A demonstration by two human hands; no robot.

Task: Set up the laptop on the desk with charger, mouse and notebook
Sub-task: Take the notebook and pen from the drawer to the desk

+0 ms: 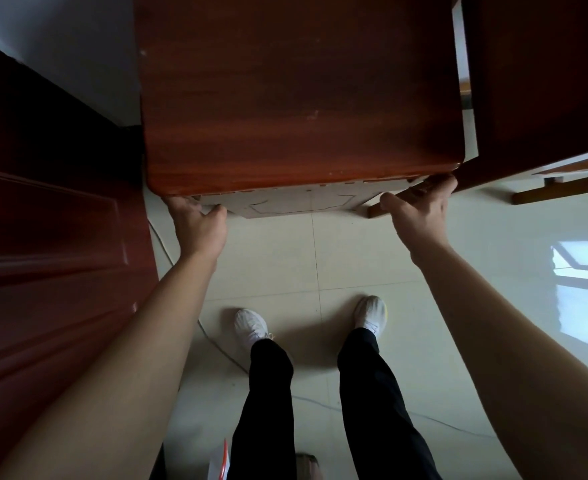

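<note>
A reddish-brown wooden desk [299,98] fills the upper middle of the head view, its top bare. My left hand [199,223] grips the near left corner from underneath, fingers hidden under the edge. My right hand [420,213] grips the near right corner the same way, fingers curled under the top. The desk's pale underside [296,204] shows between my hands. No laptop, charger, mouse or notebook is in view.
A dark red door [43,237] stands close on the left. Another wooden piece of furniture [545,98] sits at the right, a narrow gap from the desk. A thin cable [216,344] runs across the pale tiled floor by my feet. A white-and-orange object [221,462] lies at the bottom.
</note>
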